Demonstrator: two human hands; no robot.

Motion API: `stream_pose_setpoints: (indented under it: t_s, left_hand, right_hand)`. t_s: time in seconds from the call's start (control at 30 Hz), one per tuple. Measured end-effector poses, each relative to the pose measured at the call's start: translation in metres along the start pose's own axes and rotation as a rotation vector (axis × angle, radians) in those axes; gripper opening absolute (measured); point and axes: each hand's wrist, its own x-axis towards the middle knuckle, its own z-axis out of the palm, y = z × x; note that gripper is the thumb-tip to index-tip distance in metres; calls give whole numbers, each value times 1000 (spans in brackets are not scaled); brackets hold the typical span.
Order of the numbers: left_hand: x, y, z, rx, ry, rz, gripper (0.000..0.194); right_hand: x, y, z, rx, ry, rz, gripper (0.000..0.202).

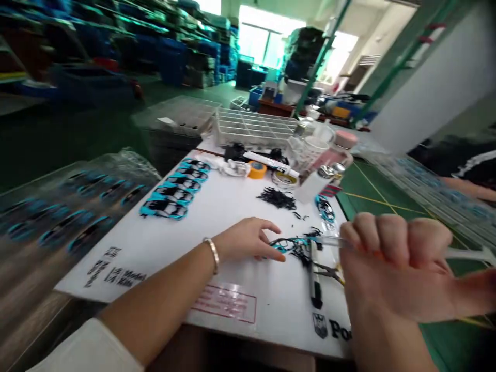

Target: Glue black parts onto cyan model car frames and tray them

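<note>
A small blue-and-black wiry part [289, 243] lies low over the white board, at the fingertips of my left hand [250, 240]. Its thumb and fingers close around the part's near end, though the exact contact is partly hidden. My right hand [395, 263] wraps its fingers round a clear syringe [333, 241], the thumb stretched back toward the plunger end. The syringe's thin tip points left at the part. Beneath the tip are black scraps [304, 253], a dark pen-like knife [315, 284] and pliers [327, 271].
Blue-and-black parts [174, 191] stand in a row on the white board [220, 217]. Farther back are a black strip pile [277, 198], orange tape [256, 169], bottles [315, 181] and a white rack [256, 126]. Trays [73, 206] of parts flank the left; another person's arm [468, 187] shows right.
</note>
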Motion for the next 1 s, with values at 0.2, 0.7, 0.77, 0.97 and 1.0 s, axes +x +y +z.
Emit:
stream_pose_setpoints:
  t_s: [0.2, 0.7, 0.77, 0.97, 1.0]
  left_hand:
    - [-9, 13, 8, -14, 11, -54, 77]
    - [-7, 14, 8, -9, 15, -86, 71]
    - [-7, 15, 8, 0, 18, -85, 71]
    - [-8, 16, 8, 25, 21, -77, 70]
    - [-8, 16, 7, 24, 17, -78, 69]
  right_hand:
    - [5, 9, 4, 195, -66, -203, 53]
    - [8, 15, 7, 145, -143, -113, 43]
    - [9, 15, 7, 132, -139, -107, 43]
    - [9, 18, 8, 156, -148, -130, 42]
    - [9, 18, 8, 160, -146, -128, 42]
